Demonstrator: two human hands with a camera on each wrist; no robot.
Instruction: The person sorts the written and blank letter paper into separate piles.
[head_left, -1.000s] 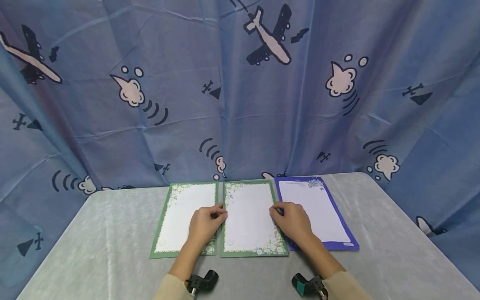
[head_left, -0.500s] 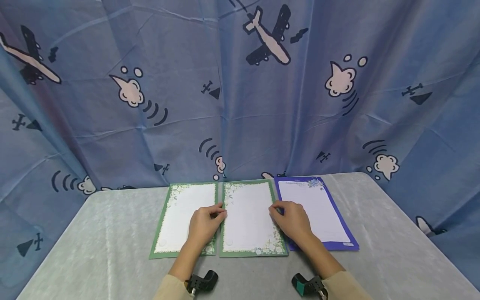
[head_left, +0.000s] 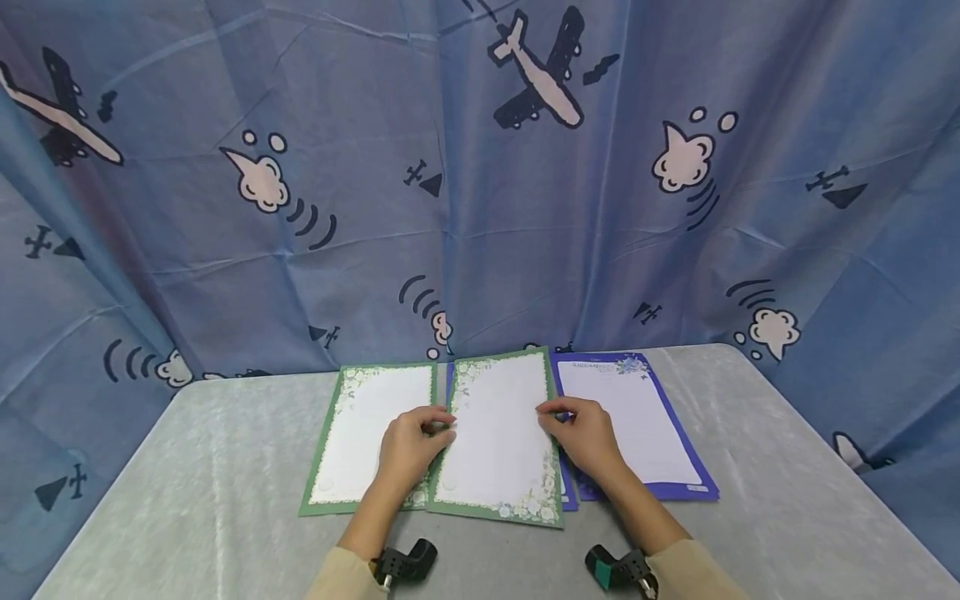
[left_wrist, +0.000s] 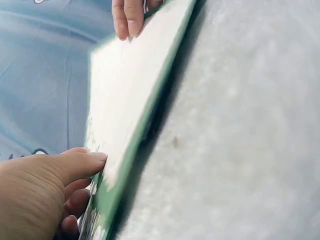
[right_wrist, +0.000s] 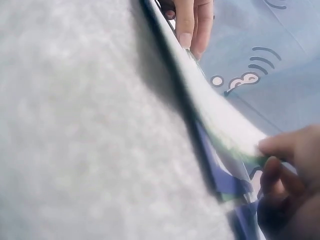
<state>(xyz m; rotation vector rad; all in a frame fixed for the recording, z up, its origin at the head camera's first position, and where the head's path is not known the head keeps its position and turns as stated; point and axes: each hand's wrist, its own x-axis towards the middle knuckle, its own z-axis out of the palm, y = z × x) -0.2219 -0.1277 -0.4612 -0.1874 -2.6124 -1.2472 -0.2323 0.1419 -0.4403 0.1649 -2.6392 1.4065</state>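
Note:
A green-bordered sheet of floral paper (head_left: 498, 433) is raised slightly and skewed, held by its two side edges. My left hand (head_left: 411, 446) pinches its left edge, thumb on top and fingers beneath in the left wrist view. At the opposite edge my right hand (head_left: 588, 437) grips it between thumb and fingers; in the right wrist view the sheet (right_wrist: 220, 115) bends upward there. Beneath it shows a purple-bordered sheet (head_left: 569, 493), mostly covered. A similar green-bordered sheet (head_left: 360, 442) lies to the left, partly under my left forearm. Another purple-bordered sheet (head_left: 637, 425) lies to the right.
All the papers rest on a table with a pale grey cloth (head_left: 240, 467). Behind the table hangs a blue curtain (head_left: 360, 242) printed with planes and clouds. A black camera mount is strapped to each wrist.
The middle green-bordered sheet has come up off the purple-bordered one below, turned a little clockwise, its lower edge shifting toward me. Both hands stay nearly in place.

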